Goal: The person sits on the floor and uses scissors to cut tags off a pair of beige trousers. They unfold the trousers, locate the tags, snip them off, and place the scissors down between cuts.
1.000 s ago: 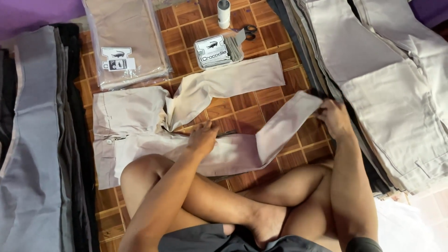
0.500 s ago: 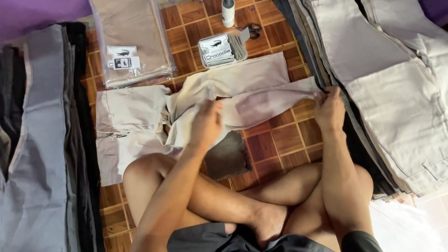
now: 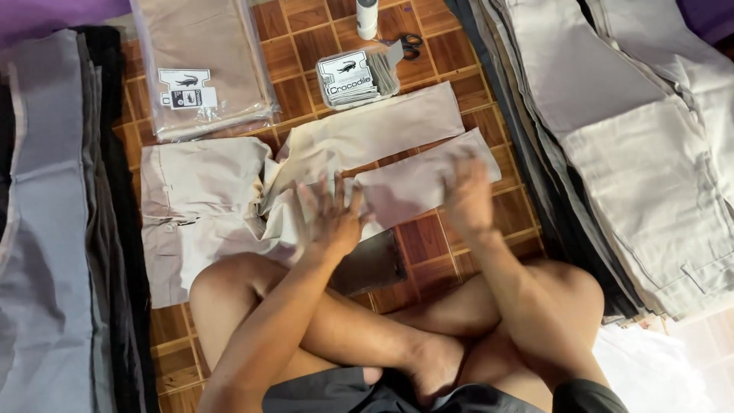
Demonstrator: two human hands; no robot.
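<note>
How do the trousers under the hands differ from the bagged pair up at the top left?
The trousers under the hands lie loose and unwrapped on the floor, legs spread to the right; the bagged pair is folded into a neat rectangle inside clear plastic. The bagged pair carries a white card tag; the loose trousers show none. The left hand and right hand press on the loose trousers; nothing touches the bagged pair. Both are beige.

You sit on a floor of small reddish-brown wooden parquet tiles (image 3: 451, 237), evenly lit from above with soft shadows. To your left lies a stack of grey and black folded cloth (image 3: 46, 229); to your right, piles of pale grey garments (image 3: 642, 153). Purple fabric (image 3: 53, 11) shows at the far left corner.
</note>
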